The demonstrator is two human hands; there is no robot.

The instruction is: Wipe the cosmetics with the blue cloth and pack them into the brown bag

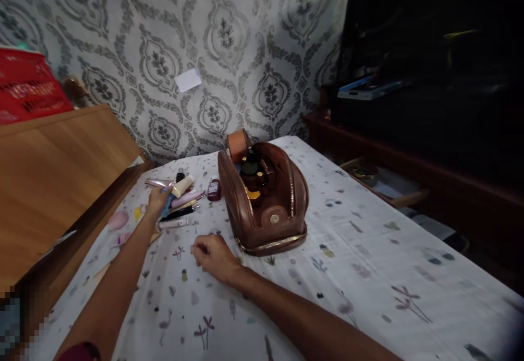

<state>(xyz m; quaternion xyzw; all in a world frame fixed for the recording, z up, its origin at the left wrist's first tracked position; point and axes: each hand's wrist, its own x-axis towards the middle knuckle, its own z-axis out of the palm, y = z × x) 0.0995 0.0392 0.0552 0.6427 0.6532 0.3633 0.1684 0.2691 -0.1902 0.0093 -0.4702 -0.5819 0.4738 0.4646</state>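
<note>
My left hand (155, 202) is among a cluster of cosmetics, its fingers closed at the near end of a cream-coloured tube (183, 186). A small blue item (167, 201) shows beside those fingers. Close by lie a pink tube (186, 199), a black pen-like stick (180, 212), a white tube (175, 223) and a small dark red bottle (213, 190). My right hand (215, 256) rests loosely curled on the cloth, with nothing visible in it. Just beyond it stands a brown leather bag (270, 235), unzipped, with several bottles and jars (250, 172) inside.
A patterned white cloth (335, 295) covers the table. At left are a wooden panel (61, 170) and a red box (33, 85). A pink sponge (118, 219) lies near the left edge. To the right stands a dark cabinet with a pulled-out drawer (403, 198).
</note>
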